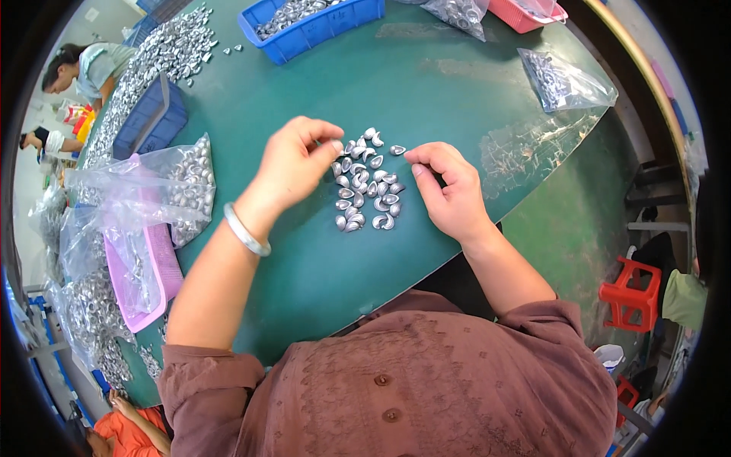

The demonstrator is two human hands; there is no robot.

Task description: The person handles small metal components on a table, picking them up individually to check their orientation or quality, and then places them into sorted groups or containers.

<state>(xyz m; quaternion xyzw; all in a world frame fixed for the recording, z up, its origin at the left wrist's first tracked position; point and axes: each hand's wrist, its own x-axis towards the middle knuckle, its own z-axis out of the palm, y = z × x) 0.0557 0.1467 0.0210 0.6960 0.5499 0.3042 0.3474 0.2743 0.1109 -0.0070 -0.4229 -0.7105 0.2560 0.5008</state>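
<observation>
"Where are the pieces?"

"The silvery, ridged shell-shaped pieces (371,188) lie in a loose cluster between the hands; a single piece (397,150) sits just off its upper right."

"And the hands?"

"Apart, one on each side. The left hand (293,164) bends its fingertips to the cluster's upper-left rim (I can't tell if it pinches anything). The right hand (453,190) has thumb and forefinger slightly parted, the forefinger just beside that single piece."

"Any writing?"

"Dark marks on the blue bin (327,30) at the far side, too small to read."

"Edges, room?"

"Green tabletop (434,99) stretches beyond the cluster, scuffed toward the right. Its edge slants under the right forearm. Left, a bag of pieces (194,186) and a lilac basket (173,276) hem in the left forearm."
</observation>
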